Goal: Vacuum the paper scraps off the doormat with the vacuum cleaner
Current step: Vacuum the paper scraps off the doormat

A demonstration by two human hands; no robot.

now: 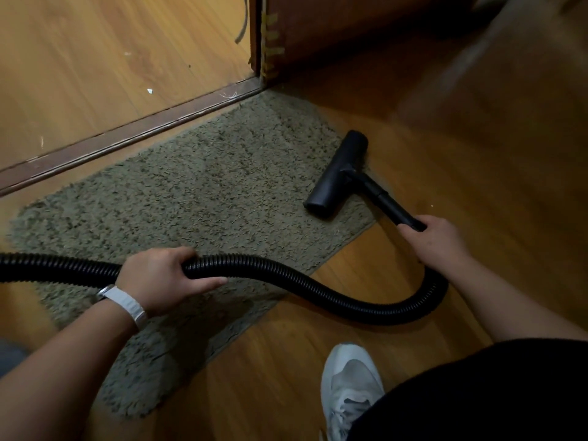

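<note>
On doormat (191,186) edge: nozzle (337,173), beyond right hand (436,240).

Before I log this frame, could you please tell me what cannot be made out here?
Vacuum body: the hose runs off the head view's left edge.
Scraps on the doormat: too small among the speckled pile.
Pile under the nozzle: hidden by it.
Top right corner: blurred.

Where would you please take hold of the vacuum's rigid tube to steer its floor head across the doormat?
At the rear end of the tube, from above and behind, as the right hand does: it slants up from the floor head, straight and smooth, unlike the ribbed hose.
</note>
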